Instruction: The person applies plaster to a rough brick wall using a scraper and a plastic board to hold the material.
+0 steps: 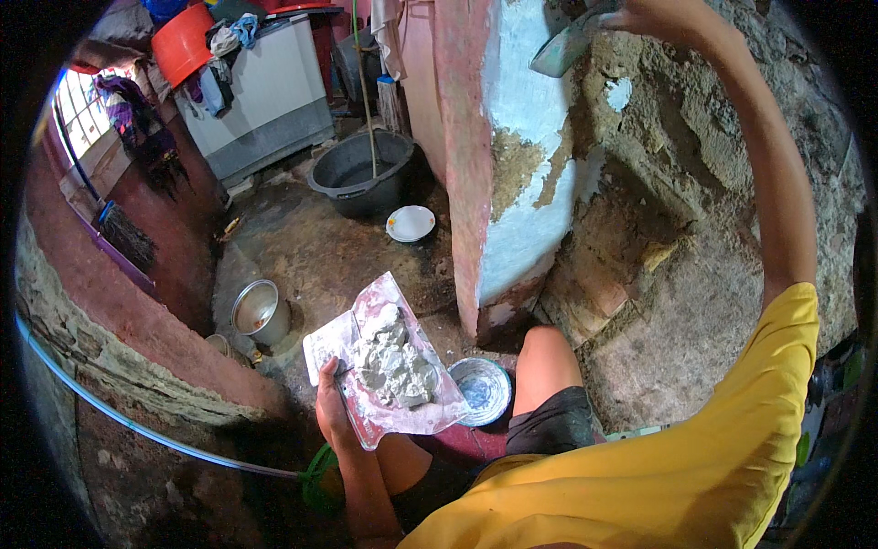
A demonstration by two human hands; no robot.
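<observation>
My left hand (334,412) grips the edge of a flat, smeared board (445,403), held level over my lap. A lumpy heap of whitish-grey putty (395,360) lies on the board. At the top right, my right hand (645,16) is raised to the wall and closed on a putty knife (560,53); its handle is mostly hidden. The blade is against or very near the white-coated strip (519,101) of the pillar. Beyond the board's right edge, a bowl (487,389) streaked with white and blue sits by my knee.
A dark tub (366,174) with a stick in it and a white plate (410,223) stand on the floor ahead. A metal pot (260,311) is at left. A blue hose (155,435) curves along the lower left. Rough bare wall (686,339) fills the right.
</observation>
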